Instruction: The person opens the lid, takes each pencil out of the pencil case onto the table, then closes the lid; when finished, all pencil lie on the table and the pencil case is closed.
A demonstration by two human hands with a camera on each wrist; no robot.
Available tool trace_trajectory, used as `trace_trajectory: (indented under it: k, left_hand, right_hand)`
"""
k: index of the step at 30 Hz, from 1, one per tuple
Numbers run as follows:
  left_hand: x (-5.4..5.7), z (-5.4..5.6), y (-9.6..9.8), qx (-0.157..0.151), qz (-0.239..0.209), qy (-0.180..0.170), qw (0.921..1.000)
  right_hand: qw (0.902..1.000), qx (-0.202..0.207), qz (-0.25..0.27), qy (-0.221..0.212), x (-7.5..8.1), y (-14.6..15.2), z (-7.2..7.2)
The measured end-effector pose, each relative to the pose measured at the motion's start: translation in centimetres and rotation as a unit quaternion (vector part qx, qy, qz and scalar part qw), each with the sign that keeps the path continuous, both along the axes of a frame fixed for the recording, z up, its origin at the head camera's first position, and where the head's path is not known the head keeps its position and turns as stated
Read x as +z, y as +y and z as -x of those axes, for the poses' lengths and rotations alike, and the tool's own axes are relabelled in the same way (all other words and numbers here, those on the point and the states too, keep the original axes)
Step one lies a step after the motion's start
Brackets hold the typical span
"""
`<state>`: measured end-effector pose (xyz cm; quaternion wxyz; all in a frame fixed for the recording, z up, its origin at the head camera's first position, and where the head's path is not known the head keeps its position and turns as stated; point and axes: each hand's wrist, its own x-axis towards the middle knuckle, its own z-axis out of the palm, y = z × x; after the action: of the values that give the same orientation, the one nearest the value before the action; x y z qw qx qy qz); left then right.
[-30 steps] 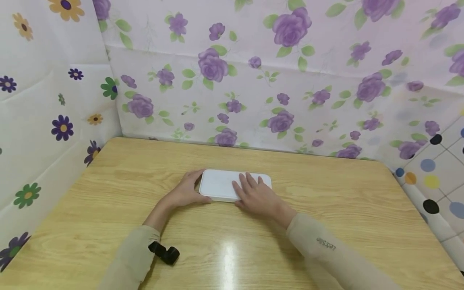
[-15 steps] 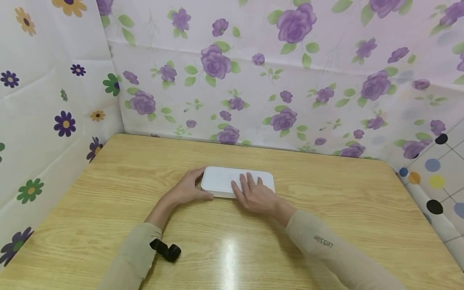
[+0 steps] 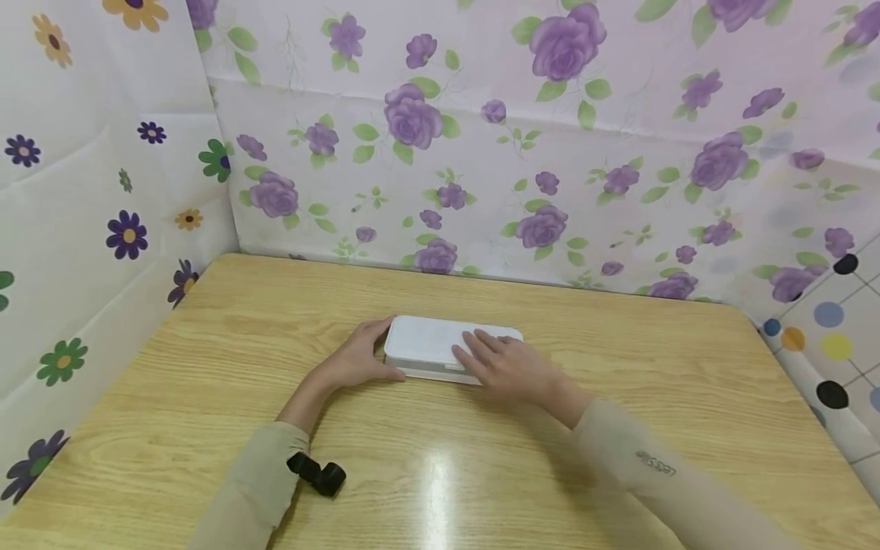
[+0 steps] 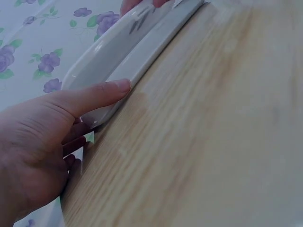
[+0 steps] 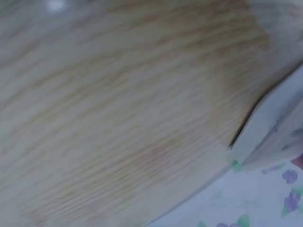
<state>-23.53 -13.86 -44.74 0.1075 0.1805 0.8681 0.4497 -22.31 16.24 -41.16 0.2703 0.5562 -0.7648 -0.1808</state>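
While left grip (image 3: 349, 362) clasps one end, right grip (image 3: 514, 368) holds white box (image 3: 422, 341) from above.

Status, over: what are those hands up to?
Left hand grips white, round-cornered rectangular box on wood-grain table; right hand atop its lid. Lid seems raised along front. No obstacle visible.

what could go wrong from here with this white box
The lid looks raised along its near side, so it could slip from the right grip and drop. The left grip has its thumb on the base, close to that gap, so it might get pinched.
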Motion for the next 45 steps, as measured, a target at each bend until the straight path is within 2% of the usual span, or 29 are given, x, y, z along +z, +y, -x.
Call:
trace_trajectory:
  k: [4, 8, 11, 13, 16, 20, 22, 24, 30, 35, 37, 42, 45]
  left_hand:
    - [-0.1, 0.1, -0.1, -0.004, 0.001, 0.011, 0.9999]
    - [-0.1, 0.2, -0.1, -0.012, 0.002, 0.024, 0.9996]
    - [-0.1, 0.2, 0.0, -0.014, 0.001, 0.026, 0.9996]
    - [-0.1, 0.2, 0.0, -0.017, -0.003, 0.029, 0.9994]
    - [-0.1, 0.2, 0.1, -0.021, -0.014, 0.029, 0.9993]
    - [0.0, 0.1, 0.1, -0.016, -0.015, 0.022, 0.9995]
    - [0.1, 0.1, 0.1, -0.011, -0.006, 0.019, 0.9997]
    - [0.1, 0.0, 0.0, -0.008, 0.006, 0.018, 0.9998]
    - [0.1, 0.1, -0.2, -0.007, 0.028, 0.012, 0.9995]
    - [0.0, 0.1, 0.0, -0.013, 0.033, 0.007, 0.9993]
    - [0.0, 0.1, 0.1, -0.012, 0.033, 0.005, 0.9994]
    - [0.0, 0.1, 0.2, -0.008, 0.032, 0.002, 0.9994]
    - [0.0, 0.0, 0.2, -0.005, 0.035, 0.004, 0.9994]
  right_hand:
    - [0.9984, -0.002, 0.036, -0.043, 0.4, 1.2, 0.2]
    - [0.9934, 0.005, 0.079, -0.082, 0.2, 2.2, 0.2]
    - [0.9864, 0.001, 0.112, -0.120, 0.2, 2.9, 0.2]
    - [0.9773, -0.012, 0.142, -0.157, 0.5, 3.3, 0.3]
    - [0.9539, -0.058, 0.190, -0.225, 1.3, 3.8, 0.7]
    - [0.9001, -0.128, 0.253, -0.331, 2.2, 4.0, 1.1]
    - [0.8730, -0.147, 0.276, -0.374, 2.6, 3.9, 1.3]
    - [0.8524, -0.152, 0.296, -0.403, 2.8, 3.9, 1.5]
    - [0.8200, -0.150, 0.333, -0.441, 3.4, 4.0, 2.3]
    - [0.7904, -0.181, 0.364, -0.458, 3.6, 4.4, 3.0]
    - [0.7849, -0.193, 0.376, -0.454, 3.6, 4.5, 3.4]
    - [0.7917, -0.215, 0.382, -0.425, 3.9, 4.4, 4.5]
    - [0.7845, -0.234, 0.377, -0.433, 4.1, 4.2, 5.1]
